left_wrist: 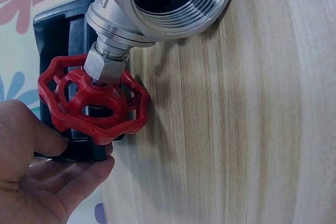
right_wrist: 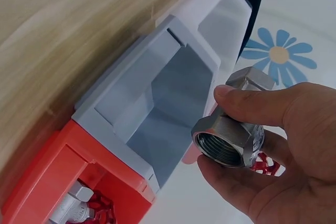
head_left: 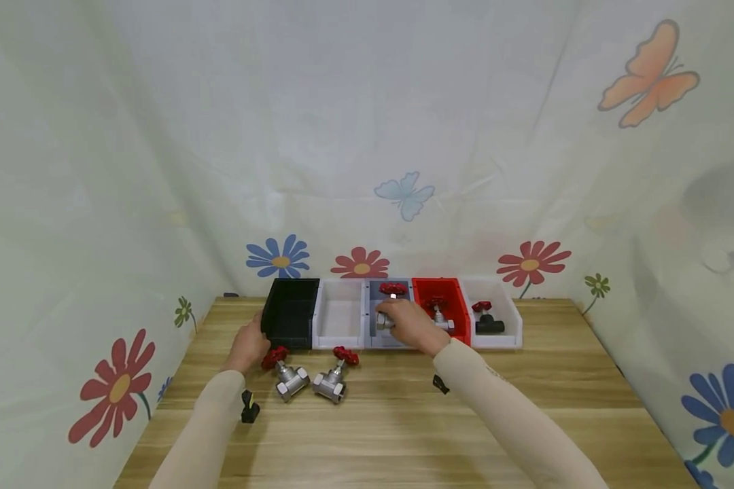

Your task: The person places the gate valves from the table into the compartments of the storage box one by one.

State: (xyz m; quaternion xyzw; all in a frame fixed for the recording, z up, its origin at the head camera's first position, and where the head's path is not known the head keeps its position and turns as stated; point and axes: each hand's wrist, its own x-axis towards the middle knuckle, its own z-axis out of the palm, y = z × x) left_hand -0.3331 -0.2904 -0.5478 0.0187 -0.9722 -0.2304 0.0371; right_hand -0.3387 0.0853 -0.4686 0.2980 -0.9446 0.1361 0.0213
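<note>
My right hand [head_left: 411,323] grips a steel gate valve [right_wrist: 223,137] with a red handwheel by its body, thumb on one side and fingers on the other. The valve is over the grey bin [right_wrist: 123,69]. At the far left, my left hand [head_left: 249,345] holds the side wall of the black bin [head_left: 287,339], thumb and fingers pinching its edge in the left wrist view. Two more steel valves with red handwheels, a left one [head_left: 291,382] and a right one [head_left: 330,385], lie on the table in front of the bins.
A white bin [head_left: 340,341] stands between the black and grey ones. To the right, a red bin [head_left: 465,319] holds a steel valve, and another white bin [head_left: 514,333] holds a black-bodied valve [head_left: 489,326]. The wooden table [head_left: 367,441] meets a flowered curtain [head_left: 342,136] behind.
</note>
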